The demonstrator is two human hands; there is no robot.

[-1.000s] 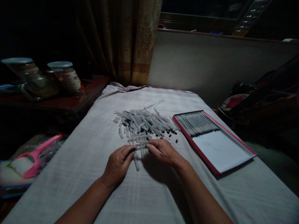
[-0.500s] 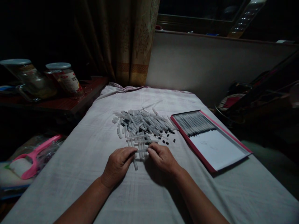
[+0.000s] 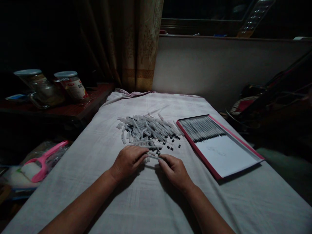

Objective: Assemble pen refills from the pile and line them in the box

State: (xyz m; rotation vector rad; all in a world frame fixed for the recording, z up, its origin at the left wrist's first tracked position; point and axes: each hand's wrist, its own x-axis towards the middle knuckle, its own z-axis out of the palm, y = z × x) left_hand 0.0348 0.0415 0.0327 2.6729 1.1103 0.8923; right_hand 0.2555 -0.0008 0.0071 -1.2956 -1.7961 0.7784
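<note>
Between my two hands is a thin, translucent pen barrel (image 3: pixel 154 157), held roughly level. My left hand (image 3: pixel 129 161) pinches its left end, and my right hand (image 3: pixel 174 169) grips the right end between thumb and fingers. Just beyond lies a heap of clear pen parts (image 3: pixel 146 126), with small black end pieces (image 3: pixel 172 148) scattered along its right side. To the right, a shallow red-edged box (image 3: pixel 202 156) holds a row of pens with dark tips (image 3: pixel 201 128) in its far part; its white bottom shows in the near part.
A pale checked cloth (image 3: pixel 136 208) covers the table. On the left, a dark red side table (image 3: pixel 80 110) carries a lidded jar (image 3: pixel 73 86) and a glass mug (image 3: pixel 46 94). Lower left, a pink-handled item (image 3: pixel 46 159) lies among plastic bags. A curtain (image 3: pixel 136 48) hangs behind.
My hands have shifted slightly to the right and a little apart, the barrel still between them. My left hand now covers more of the pieces near it. The view has turned slightly.
</note>
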